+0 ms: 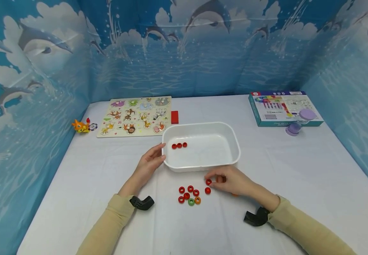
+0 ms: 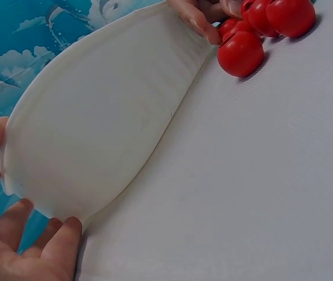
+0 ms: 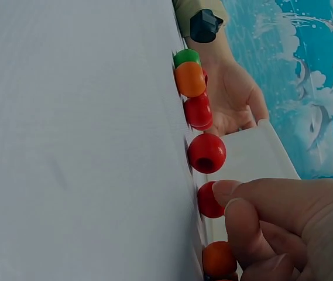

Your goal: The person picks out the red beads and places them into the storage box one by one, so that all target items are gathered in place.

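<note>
A curtained-off play table
Blue dolphin-print curtains close in its back and both sides, white cloth covers it, and an animal puzzle, a small orange toy and a printed box sit on top; home or studio, cannot tell which.

Red, orange and green beads, white tray, blue dolphin-print backdrop, tan sleeves

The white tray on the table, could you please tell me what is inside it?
Three red beads sit in a row inside the white tray, toward its left end. The patches of its floor directly beneath them are covered and cannot be seen.
</note>
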### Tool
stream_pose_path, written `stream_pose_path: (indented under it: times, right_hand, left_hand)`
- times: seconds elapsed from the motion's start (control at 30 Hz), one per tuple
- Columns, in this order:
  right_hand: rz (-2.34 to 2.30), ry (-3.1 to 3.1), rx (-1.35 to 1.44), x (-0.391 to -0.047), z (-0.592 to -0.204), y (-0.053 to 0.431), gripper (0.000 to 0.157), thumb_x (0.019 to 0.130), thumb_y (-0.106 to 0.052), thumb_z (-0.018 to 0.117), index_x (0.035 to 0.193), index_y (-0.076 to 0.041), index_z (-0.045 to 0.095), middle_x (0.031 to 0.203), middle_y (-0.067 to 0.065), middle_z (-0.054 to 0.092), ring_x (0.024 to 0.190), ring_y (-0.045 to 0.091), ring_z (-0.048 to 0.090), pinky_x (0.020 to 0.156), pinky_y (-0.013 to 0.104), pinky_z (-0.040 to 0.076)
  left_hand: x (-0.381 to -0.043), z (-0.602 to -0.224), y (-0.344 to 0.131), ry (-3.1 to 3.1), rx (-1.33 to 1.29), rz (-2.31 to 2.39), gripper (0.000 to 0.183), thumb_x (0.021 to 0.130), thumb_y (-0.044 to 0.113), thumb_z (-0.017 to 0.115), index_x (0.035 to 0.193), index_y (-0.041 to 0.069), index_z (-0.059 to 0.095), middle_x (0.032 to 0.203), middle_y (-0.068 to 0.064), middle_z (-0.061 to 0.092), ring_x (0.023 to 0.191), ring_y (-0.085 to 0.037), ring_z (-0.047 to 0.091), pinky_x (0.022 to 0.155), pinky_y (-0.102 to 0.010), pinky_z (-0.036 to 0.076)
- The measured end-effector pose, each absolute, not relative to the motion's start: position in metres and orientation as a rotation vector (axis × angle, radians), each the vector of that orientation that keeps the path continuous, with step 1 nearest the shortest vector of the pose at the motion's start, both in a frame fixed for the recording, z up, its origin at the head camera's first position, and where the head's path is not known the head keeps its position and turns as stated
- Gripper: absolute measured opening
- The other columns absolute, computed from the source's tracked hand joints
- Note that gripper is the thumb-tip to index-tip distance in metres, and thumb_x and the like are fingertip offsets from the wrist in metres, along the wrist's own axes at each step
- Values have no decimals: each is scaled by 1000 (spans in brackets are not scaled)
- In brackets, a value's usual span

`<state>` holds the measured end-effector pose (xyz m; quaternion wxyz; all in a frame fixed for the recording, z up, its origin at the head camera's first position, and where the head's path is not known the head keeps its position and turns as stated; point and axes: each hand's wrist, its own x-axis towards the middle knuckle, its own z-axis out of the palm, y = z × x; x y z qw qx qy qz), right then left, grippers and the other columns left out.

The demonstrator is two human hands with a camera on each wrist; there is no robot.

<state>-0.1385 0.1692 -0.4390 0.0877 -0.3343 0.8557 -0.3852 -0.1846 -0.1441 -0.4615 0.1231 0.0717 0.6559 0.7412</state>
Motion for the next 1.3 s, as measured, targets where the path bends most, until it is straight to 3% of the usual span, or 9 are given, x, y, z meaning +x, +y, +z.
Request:
stream_pose_path:
  times: [0.33, 0.63, 1.0, 1.3]
  right_hand:
    - [-1067, 2623, -981, -136, -432, 168, 20, 76, -14, 71, 95, -20, 66, 70, -14, 54, 56, 4, 46, 48, 19, 43]
    - [-1130, 2478, -999, -143, -389, 178, 19, 79, -26, 68, 97, -22, 64, 68, -9, 58, 53, 7, 49, 46, 21, 44]
    - [-1042, 2413, -1141, -218, -334, 157, 20, 81, -24, 66, 100, -15, 64, 91, -8, 62, 73, 11, 55, 60, 27, 48]
    - [-978, 2324, -1025, -279, -356, 125, 24, 79, -17, 68, 101, -6, 65, 91, -2, 64, 76, 16, 57, 71, 31, 50]
  left_hand:
    - [-185, -461, -143, 1899, 212, 2181, 53, 82, 25, 65, 130, 16, 45, 142, 6, 28, 130, -13, 22, 97, -25, 35]
    - [-184, -460, -143, 1902, 209, 2173, 54, 82, 26, 65, 131, 16, 45, 142, 6, 28, 130, -13, 23, 97, -26, 35]
    - [-183, -461, -145, 1910, 208, 2155, 54, 81, 28, 65, 131, 17, 45, 142, 7, 28, 130, -13, 23, 97, -26, 34]
    - [-183, -461, -145, 1899, 224, 2177, 52, 81, 27, 66, 129, 18, 47, 141, 6, 29, 129, -14, 24, 96, -25, 35]
